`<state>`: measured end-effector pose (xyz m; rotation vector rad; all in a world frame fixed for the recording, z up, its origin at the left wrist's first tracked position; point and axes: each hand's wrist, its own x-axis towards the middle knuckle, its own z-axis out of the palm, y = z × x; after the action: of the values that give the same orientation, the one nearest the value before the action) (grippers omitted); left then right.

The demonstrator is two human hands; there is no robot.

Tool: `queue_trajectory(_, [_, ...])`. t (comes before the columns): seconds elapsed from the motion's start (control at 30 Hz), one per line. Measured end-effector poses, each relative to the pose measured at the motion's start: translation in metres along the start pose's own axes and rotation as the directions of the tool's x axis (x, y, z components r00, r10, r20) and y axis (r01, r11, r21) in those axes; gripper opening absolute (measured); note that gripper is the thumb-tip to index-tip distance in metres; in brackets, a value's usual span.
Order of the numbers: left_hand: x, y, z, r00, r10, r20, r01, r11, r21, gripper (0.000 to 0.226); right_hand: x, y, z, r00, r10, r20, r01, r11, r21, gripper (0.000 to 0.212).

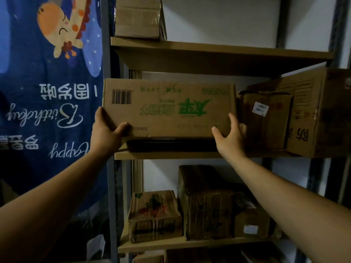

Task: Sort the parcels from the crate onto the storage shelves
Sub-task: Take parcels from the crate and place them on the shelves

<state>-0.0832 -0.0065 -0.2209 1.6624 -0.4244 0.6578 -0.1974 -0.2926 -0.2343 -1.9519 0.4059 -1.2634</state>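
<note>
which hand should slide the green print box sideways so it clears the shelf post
Probably the left hand: it grips the green print box's left end, which overlaps the shelf post. The right hand sits in the gap beside the neighbouring box.

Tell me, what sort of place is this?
Likely a storeroom or parcel depot: metal-framed shelves hold taped cardboard boxes, and a left hand and right hand grip a green-printed carton at shelf height.
</note>
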Motion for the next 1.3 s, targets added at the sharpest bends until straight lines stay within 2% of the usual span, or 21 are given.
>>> queue_trajectory(0.23, [0.0,0.013,-0.005,0.996,0.05,-0.07,-0.048,0.999,0.021,0.074,0.004,-0.014,-0.006,0.997,-0.051,-0.056,0.055,0.997,0.054,0.062])
queue_trajectory(0.5, [0.007,0.039,-0.012,0.985,0.111,-0.131,-0.118,0.992,-0.04,0.07,0.015,-0.043,-0.018,0.98,-0.136,-0.145,0.16,0.972,0.172,0.066])
queue_trajectory(0.7, [0.011,0.061,-0.013,0.959,0.231,-0.166,-0.225,0.973,0.053,0.068,0.031,-0.057,-0.022,0.96,-0.195,-0.199,0.233,0.953,0.192,0.07])
queue_trajectory(0.87, [0.019,0.064,-0.01,0.964,0.215,-0.156,-0.207,0.976,0.068,0.072,0.038,-0.054,-0.02,0.978,-0.143,-0.149,0.166,0.973,0.157,0.07])
queue_trajectory(0.97, [0.024,0.059,-0.011,0.976,0.163,-0.143,-0.169,0.985,-0.029,0.091,0.036,-0.048,-0.018,0.993,-0.093,-0.069,0.109,0.958,0.264,0.078])
queue_trajectory(1.03, [0.026,0.051,-0.01,0.994,0.059,-0.097,-0.069,0.991,-0.113,0.097,0.032,-0.044,-0.017,0.998,-0.047,-0.049,0.06,0.942,0.33,0.087])
queue_trajectory(1.17, [0.023,0.029,-0.003,0.989,-0.138,0.053,0.146,0.97,-0.193,0.078,0.027,-0.041,-0.015,0.988,0.151,-0.005,-0.138,0.914,0.383,0.095])
queue_trajectory(1.23, [0.023,0.027,-0.001,0.986,-0.156,0.051,0.163,0.968,-0.19,0.074,0.028,-0.043,-0.015,0.977,0.206,0.051,-0.211,0.916,0.341,0.094])
queue_trajectory(1.3, [0.028,0.031,-0.001,0.993,-0.117,0.008,0.117,0.975,-0.189,0.072,0.033,-0.049,-0.017,0.98,0.192,0.05,-0.197,0.922,0.334,0.092])
